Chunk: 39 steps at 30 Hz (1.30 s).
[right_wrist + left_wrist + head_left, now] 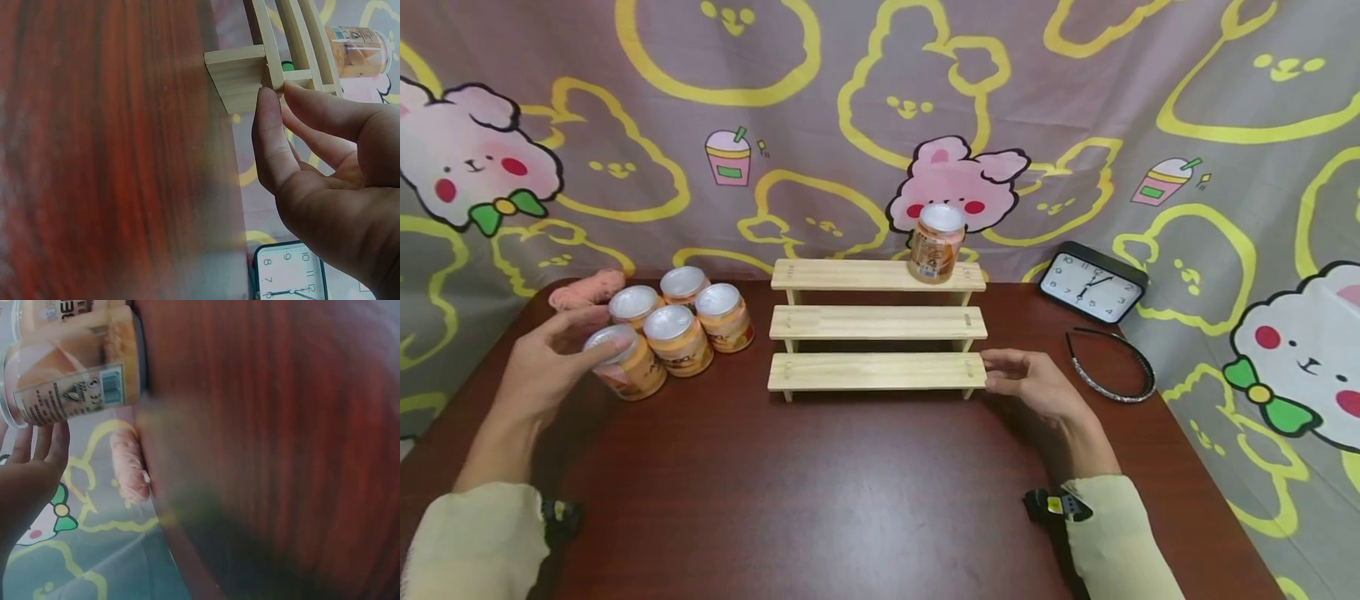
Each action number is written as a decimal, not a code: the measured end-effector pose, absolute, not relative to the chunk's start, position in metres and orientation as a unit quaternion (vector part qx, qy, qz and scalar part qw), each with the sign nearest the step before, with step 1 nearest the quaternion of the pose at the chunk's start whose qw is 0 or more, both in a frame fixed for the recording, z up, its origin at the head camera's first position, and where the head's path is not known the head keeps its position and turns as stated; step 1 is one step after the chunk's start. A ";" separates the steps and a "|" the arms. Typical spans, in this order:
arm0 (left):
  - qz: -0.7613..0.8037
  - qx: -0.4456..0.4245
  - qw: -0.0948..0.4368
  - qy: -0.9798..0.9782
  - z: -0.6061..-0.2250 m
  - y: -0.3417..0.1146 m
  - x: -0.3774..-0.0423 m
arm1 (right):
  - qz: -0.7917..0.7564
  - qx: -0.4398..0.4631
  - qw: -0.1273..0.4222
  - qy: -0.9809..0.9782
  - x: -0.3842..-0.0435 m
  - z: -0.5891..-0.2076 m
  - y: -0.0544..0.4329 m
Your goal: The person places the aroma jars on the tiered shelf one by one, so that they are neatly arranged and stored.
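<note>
At the left, my left hand [550, 354] is around the nearest can of orange fruit [634, 372], its thumb across the silver top and fingers along the far side. The left wrist view shows that can's printed label [69, 387] and fingers [53, 440] against it. Several like cans, such as one can [679, 342], stand close beside it. A three-step wooden rack [876, 372] stands mid-table, with one more can [937, 246] upright on its top step, toward the right. My right hand [1033, 383] pinches the right end of the lowest board [272, 69] between thumb and finger.
A pink bundle [587, 288] lies behind the cans at the far left. On the right are a black-framed clock [1092, 283] and a headband [1112, 367]. A patterned curtain [820, 150] hangs behind the brown table [820, 492].
</note>
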<state>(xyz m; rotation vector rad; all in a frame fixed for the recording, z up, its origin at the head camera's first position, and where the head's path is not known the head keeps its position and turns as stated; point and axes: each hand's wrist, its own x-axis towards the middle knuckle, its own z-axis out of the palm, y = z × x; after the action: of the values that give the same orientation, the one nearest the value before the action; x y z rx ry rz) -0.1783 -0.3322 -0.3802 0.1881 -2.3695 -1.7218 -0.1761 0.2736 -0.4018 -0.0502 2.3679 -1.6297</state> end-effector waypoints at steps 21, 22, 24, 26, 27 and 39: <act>-0.520 -0.008 0.033 -0.853 -0.390 -0.349 -0.177 | -0.570 -0.021 0.131 0.811 -0.178 -0.405 0.274; -0.525 -0.008 0.034 -0.850 -0.390 -0.349 -0.178 | -0.569 -0.022 0.131 0.811 -0.178 -0.405 0.274; -0.531 -0.007 0.036 -0.846 -0.391 -0.350 -0.178 | -0.569 -0.024 0.131 0.811 -0.178 -0.405 0.275; -0.512 0.002 0.034 -0.858 -0.391 -0.351 -0.178 | -0.571 -0.027 0.131 0.810 -0.179 -0.406 0.275; -0.504 0.008 0.036 -0.863 -0.391 -0.351 -0.178 | -0.570 -0.030 0.130 0.810 -0.179 -0.406 0.275; -0.444 0.029 0.044 -0.894 -0.376 -0.341 -0.176 | -0.574 -0.032 0.131 0.808 -0.179 -0.406 0.276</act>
<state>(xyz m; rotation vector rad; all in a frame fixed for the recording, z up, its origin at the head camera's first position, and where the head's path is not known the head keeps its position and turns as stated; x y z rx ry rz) -0.1759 -0.3415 -0.3764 0.0881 -2.7326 -1.3582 -0.1790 0.2759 -0.4064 -0.0918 2.3465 -1.6661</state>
